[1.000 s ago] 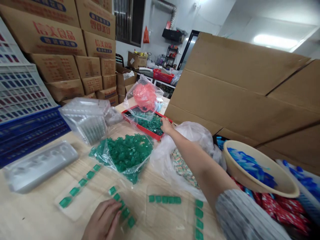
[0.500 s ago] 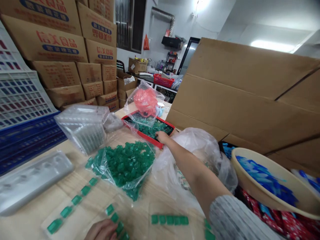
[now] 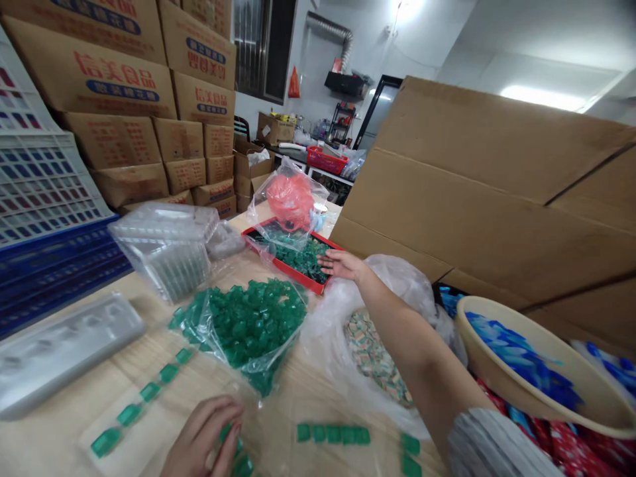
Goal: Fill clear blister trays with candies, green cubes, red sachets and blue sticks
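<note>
From my remote view, green translucent square pieces lie in four short rows on the pale wooden desk (image 3: 275,430): a slanted row of five (image 3: 150,391), a straight row of five (image 3: 334,434), a partly covered row (image 3: 243,466) beneath the left hand (image 3: 201,437), and a right-hand row (image 3: 411,465) cut off by my frame, so I can't count those last two. Much remains outside the rows: a big heap of green squares (image 3: 253,318) in clear plastic, and small green wrapped-looking pieces (image 3: 303,255) in a shallow red tray (image 3: 298,273). At that tray's near corner, the right hand (image 3: 342,264) has its grip apart, fingers spread, seemingly holding nothing. The left grip is curled; I cannot tell whether it pinches anything.
</note>
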The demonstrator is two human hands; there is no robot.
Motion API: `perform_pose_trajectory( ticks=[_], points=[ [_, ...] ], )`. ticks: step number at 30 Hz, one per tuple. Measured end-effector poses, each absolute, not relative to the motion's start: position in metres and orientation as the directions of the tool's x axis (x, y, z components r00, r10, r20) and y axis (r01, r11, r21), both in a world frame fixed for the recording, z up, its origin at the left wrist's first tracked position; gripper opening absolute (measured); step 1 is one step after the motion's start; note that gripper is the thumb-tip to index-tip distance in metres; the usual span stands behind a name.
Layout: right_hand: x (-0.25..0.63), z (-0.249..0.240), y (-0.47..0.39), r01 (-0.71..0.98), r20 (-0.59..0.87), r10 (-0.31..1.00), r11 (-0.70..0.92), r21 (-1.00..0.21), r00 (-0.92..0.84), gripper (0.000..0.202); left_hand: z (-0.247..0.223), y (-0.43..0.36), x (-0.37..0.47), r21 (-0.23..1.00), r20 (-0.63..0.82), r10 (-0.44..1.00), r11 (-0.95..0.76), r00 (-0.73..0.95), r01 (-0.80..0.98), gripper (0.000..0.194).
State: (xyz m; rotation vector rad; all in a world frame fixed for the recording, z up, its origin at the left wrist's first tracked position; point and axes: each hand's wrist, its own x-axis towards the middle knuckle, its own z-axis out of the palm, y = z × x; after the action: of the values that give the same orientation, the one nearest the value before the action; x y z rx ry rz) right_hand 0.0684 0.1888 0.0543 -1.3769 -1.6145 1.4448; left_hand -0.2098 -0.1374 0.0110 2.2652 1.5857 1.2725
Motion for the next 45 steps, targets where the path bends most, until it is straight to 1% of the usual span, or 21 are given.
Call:
perform_pose_trajectory(
  ticks=[2, 4, 6, 7, 8, 9, 10, 11, 13, 16, 18, 21, 23, 25, 26, 30, 33, 39, 41, 45],
  points=[
    [0.071, 0.061, 0.184, 0.106, -0.267, 0.886, -0.245, -0.964, -0.38, 0.007, 0.03, -0.11, -0.199, 0.563, 0.553, 0.828, -0.449, 0.087, 0.694, 0.016],
    [0.071, 0.065, 0.181, -0.062, -0.309, 0.852, -0.368, -0.928, -0.421, 0.004, 0.05, -0.07, -0.186, 0.637, 0.526, 0.848, -0.447, 0.069, 0.628, 0.016],
    [0.07, 0.067, 0.179, -0.133, -0.329, 0.841, -0.419, -0.898, -0.429, 0.002, 0.068, -0.02, -0.167, 0.727, 0.494, 0.867, -0.45, 0.058, 0.519, 0.016],
    [0.068, 0.067, 0.178, -0.152, -0.331, 0.839, -0.43, -0.89, -0.432, 0.002, 0.075, 0.006, -0.156, 0.774, 0.487, 0.873, -0.445, 0.026, 0.45, 0.015],
    [0.066, 0.068, 0.177, -0.162, -0.331, 0.838, -0.434, -0.886, -0.434, 0.003, 0.08, 0.032, -0.144, 0.836, 0.457, 0.889, -0.421, -0.021, 0.352, 0.013],
    [0.063, 0.068, 0.176, -0.164, -0.329, 0.838, -0.433, -0.886, -0.434, 0.004, 0.084, 0.057, -0.131, 0.905, 0.392, 0.917, -0.372, -0.07, 0.206, 0.009],
    [0.06, 0.068, 0.175, -0.162, -0.321, 0.843, -0.423, -0.891, -0.432, 0.005, 0.085, 0.08, -0.118, 0.96, 0.279, 0.953, -0.279, -0.122, 0.014, 0.006],
    [0.057, 0.069, 0.174, -0.159, -0.307, 0.85, -0.405, -0.9, -0.427, 0.006, 0.085, 0.1, -0.107, 0.972, 0.139, 0.981, -0.161, -0.135, -0.169, 0.007],
    [0.052, 0.069, 0.172, -0.153, -0.26, 0.881, -0.342, -0.927, -0.394, 0.01, 0.08, 0.131, -0.087, 0.953, 0.01, 0.994, -0.043, -0.112, -0.301, 0.01],
    [0.048, 0.068, 0.172, -0.14, -0.171, 0.937, -0.222, -0.965, -0.304, 0.017, 0.072, 0.153, -0.074, 0.915, -0.099, 0.995, 0.085, -0.016, -0.395, 0.012],
    [0.047, 0.068, 0.174, -0.136, -0.137, 0.955, -0.178, -0.975, -0.263, 0.02, 0.069, 0.156, -0.074, 0.873, -0.147, 0.987, 0.162, 0.069, -0.46, 0.012],
    [0.045, 0.066, 0.176, -0.129, -0.096, 0.972, -0.125, -0.984, -0.214, 0.024, 0.067, 0.157, -0.08, 0.817, -0.176, 0.972, 0.232, 0.155, -0.528, 0.009],
    [0.041, 0.067, 0.174, -0.086, -0.037, 0.986, -0.052, -0.995, -0.165, 0.027, 0.066, 0.157, -0.083, 0.792, -0.179, 0.969, 0.246, 0.173, -0.559, 0.007],
    [0.037, 0.069, 0.171, -0.069, -0.018, 0.986, -0.029, -0.997, -0.166, 0.026, 0.064, 0.157, -0.086, 0.774, -0.167, 0.972, 0.234, 0.166, -0.588, 0.005],
    [0.036, 0.07, 0.169, -0.085, -0.039, 0.981, -0.056, -0.995, -0.191, 0.023, 0.064, 0.157, -0.087, 0.767, -0.158, 0.975, 0.222, 0.158, -0.602, 0.004],
    [0.033, 0.075, 0.163, -0.195, -0.195, 0.934, -0.26, -0.946, -0.3, 0.011, 0.062, 0.155, -0.091, 0.751, -0.121, 0.985, 0.171, 0.122, -0.638, 0.006],
    [0.031, 0.076, 0.162, -0.236, -0.248, 0.917, -0.328, -0.915, -0.314, 0.01, 0.061, 0.154, -0.092, 0.753, -0.1, 0.991, 0.132, 0.086, -0.645, 0.009],
    [0.026, 0.08, 0.162, -0.301, -0.262, 0.901, -0.372, -0.878, -0.346, 0.011, 0.057, 0.153, -0.089, 0.786, -0.076, 0.997, 0.071, 0.018, -0.614, 0.015],
    [0.026, 0.08, 0.161, -0.275, -0.259, 0.908, -0.354, -0.894, -0.328, 0.01, 0.058, 0.151, -0.09, 0.8, -0.07, 0.997, 0.078, 0.037, -0.595, 0.016],
    [0.025, 0.079, 0.159, -0.214, -0.226, 0.933, -0.29, -0.933, -0.281, 0.013, 0.062, 0.146, -0.093, 0.808, -0.067, 0.989, 0.132, 0.133, -0.574, 0.016]
  ],
)
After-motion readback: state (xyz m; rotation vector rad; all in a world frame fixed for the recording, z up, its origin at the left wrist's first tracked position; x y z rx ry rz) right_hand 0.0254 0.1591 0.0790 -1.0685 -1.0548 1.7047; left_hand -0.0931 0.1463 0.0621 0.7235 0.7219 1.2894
